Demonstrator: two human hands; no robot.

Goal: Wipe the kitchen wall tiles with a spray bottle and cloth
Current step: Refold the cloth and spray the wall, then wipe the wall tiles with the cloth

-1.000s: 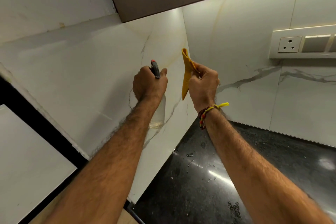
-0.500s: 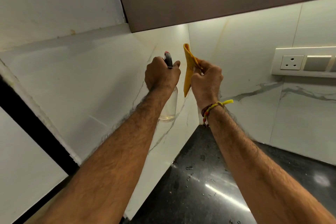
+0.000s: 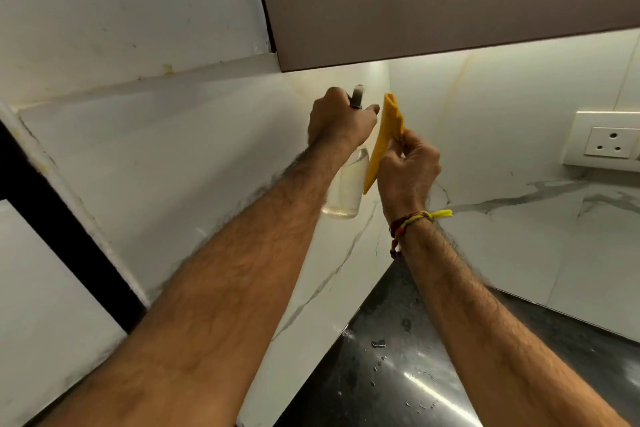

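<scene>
Spraying seems to be the step in hand, judged from the pose. Left hand [image 3: 341,121] wrapped tight around neck of bottle [image 3: 346,184], nozzle pointing away toward the far corner of the tiles [image 3: 194,163], a little liquid visible at the bottom only. Right hand [image 3: 407,166] just beside it, thumb and fingers pinching the cloth [image 3: 384,139], folded and held upright, not yet touching the wall. Both raised close under the cabinet [image 3: 433,0]. Counter [image 3: 398,367] below, dark, already dotted with drops. Socket [image 3: 607,140] on the right wall, well apart from the hands. Possible troubles from here: spraying with the cloth so near the nozzle and wetting the cloth instead of the tiles; mist drifting right to the socket if aimed that way, a real hazard with water; liquid running down the tiles to the counter if wiped too late, leaving streaks and more puddles; pumping air only, because of the low liquid and the tilt of the bottle; knocking knuckles on the cabinet underside when wiping high in the corner. Cannot tell whether the trigger is pressed, finger hidden behind the hand.
</scene>
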